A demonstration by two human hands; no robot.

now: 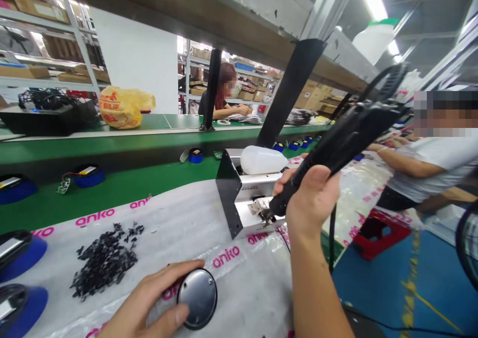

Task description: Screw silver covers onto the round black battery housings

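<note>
My right hand (313,198) is wrapped round a black electric screwdriver (332,139), tilted with its lower end at the front of a metal screw feeder (242,217). A white plastic bottle (263,160) lies on top of the feeder. Low in the view, my left hand (160,298) grips a round black-rimmed part with a silvery face (197,298), thumb on the face and fingers along the far rim. The part is over the white printed plastic sheet (172,238). The screwdriver's tip is hidden against the feeder.
A pile of small black pieces (106,258) lies on the sheet. Several blue round housings (89,176) with batteries and circuit boards stand to the left and along the green belt (179,171). A dark post (291,94) rises behind the feeder. A co-worker (429,149) is at the right, another across.
</note>
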